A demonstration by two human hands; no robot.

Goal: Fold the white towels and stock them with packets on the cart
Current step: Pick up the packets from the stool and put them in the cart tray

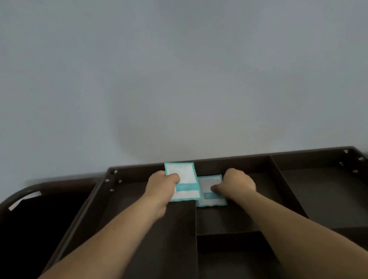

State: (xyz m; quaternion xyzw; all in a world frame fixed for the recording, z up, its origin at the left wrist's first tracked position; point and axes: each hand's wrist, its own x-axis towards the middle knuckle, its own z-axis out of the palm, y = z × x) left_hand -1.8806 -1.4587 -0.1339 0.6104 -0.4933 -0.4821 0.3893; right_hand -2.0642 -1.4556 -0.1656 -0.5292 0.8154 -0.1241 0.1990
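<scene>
Two white packets with teal borders are over the dark brown cart top (329, 191). My left hand (163, 185) grips the upper packet (183, 175) by its left side, fingers curled over its face, and holds it above the divider between compartments. My right hand (235, 183) pinches the lower packet (211, 191), which lies in the middle compartment, its upper left corner tucked under the other packet. No towels are in view.
The cart top is split by raised dividers (194, 221) into several compartments. A dark bag opening with a curved rail (24, 194) adjoins the cart on the left. A plain grey wall (168, 70) stands right behind the cart.
</scene>
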